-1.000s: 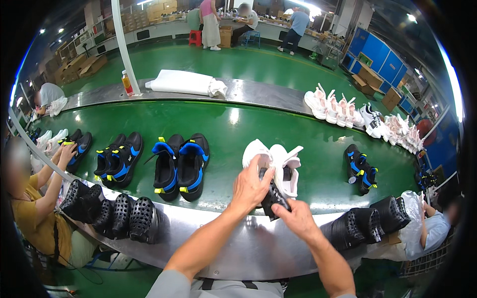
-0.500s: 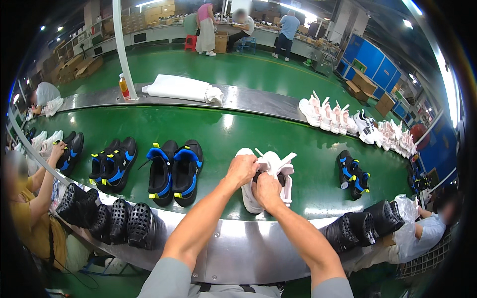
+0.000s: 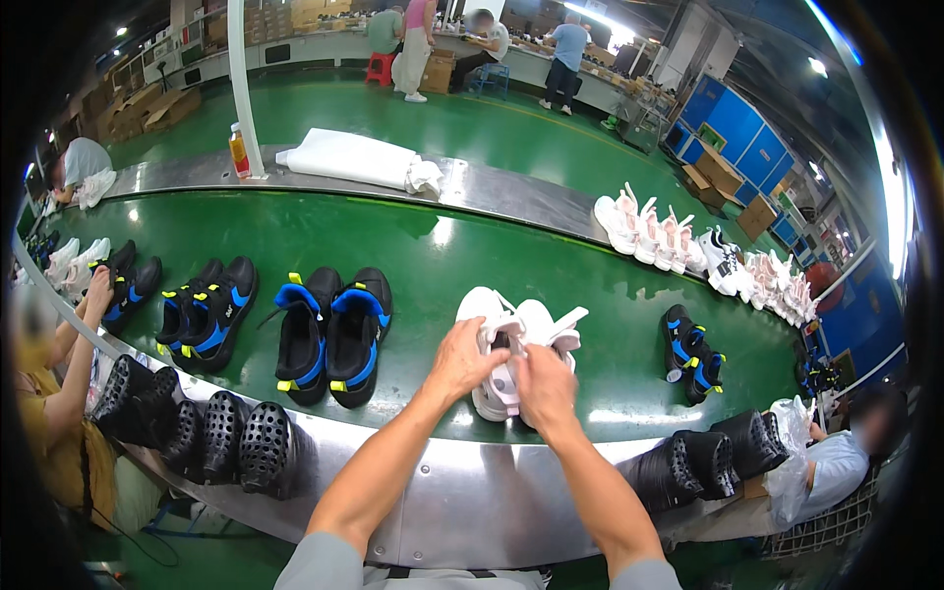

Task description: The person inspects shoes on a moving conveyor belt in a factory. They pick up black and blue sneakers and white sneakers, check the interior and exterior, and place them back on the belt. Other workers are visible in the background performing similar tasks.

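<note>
Left hand (image 3: pixel 470 362) lies curled over the near side of the left white shoe (image 3: pixel 489 346), fingers closed on its upper. Right hand (image 3: pixel 544 385) is closed on the same pair from the near right, fingers pinching material at the shoe opening; what exactly is pinched cannot be told. Both hands touch each other over the pair.

The white shoes (image 3: pixel 521 344) stand side by side on the green belt surface (image 3: pixel 433 246), toes pointing away from the person, near the belt's closer edge. Their straps or tongues stick up and outward.

Left of the white shoes: a pair of black shoes with blue and yellow trim (image 3: pixel 332 332), standing apart from them. Further left of that: a second black and blue pair (image 3: pixel 208 310), then more dark shoes and a white pair (image 3: pixel 79 264) at the far left.

Right of the white shoes: a smaller black and blue pair (image 3: pixel 691 352), well apart.

Beyond the white shoes, on the belt's far right: a row of white shoes (image 3: pixel 678 241). On the far metal rail: a white folded bundle (image 3: pixel 359 159) and an orange bottle (image 3: pixel 238 149).

Nearer than the white shoes, along the metal edge (image 3: pixel 462 492): black perforated shoe moulds at left (image 3: pixel 202 423) and right (image 3: pixel 713 457).

A seated person (image 3: pixel 59 393) works at the left; another (image 3: pixel 836 462) at the right.
</note>
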A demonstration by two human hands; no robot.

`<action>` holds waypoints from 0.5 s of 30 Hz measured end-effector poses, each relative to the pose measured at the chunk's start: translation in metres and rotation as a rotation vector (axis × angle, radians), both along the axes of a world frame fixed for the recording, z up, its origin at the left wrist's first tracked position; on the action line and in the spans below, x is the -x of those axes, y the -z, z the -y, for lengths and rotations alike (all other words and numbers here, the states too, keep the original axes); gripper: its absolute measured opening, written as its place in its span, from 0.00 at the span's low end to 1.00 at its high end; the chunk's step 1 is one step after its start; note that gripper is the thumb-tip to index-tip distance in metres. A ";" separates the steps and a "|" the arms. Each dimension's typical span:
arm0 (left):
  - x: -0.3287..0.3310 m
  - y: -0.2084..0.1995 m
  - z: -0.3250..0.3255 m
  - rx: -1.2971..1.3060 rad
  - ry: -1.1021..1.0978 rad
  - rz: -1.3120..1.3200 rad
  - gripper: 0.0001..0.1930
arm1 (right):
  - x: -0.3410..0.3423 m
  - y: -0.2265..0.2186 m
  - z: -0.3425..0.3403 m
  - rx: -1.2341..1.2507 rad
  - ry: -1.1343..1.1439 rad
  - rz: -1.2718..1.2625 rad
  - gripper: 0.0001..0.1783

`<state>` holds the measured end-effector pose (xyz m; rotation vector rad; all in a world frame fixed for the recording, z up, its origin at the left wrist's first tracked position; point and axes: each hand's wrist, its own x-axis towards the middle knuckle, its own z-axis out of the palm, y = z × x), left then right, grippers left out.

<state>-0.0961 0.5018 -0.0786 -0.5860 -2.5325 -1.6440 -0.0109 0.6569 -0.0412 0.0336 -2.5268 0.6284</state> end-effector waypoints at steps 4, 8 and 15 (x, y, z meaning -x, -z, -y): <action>-0.018 0.024 -0.002 -0.049 -0.068 -0.066 0.31 | -0.058 -0.011 -0.019 -0.353 0.016 0.126 0.18; -0.025 0.019 -0.015 -0.116 -0.044 -0.077 0.29 | -0.072 0.012 -0.068 -0.533 -0.012 0.198 0.20; -0.041 0.018 -0.014 -0.090 -0.086 -0.021 0.29 | -0.086 0.019 -0.102 -0.546 0.077 0.208 0.21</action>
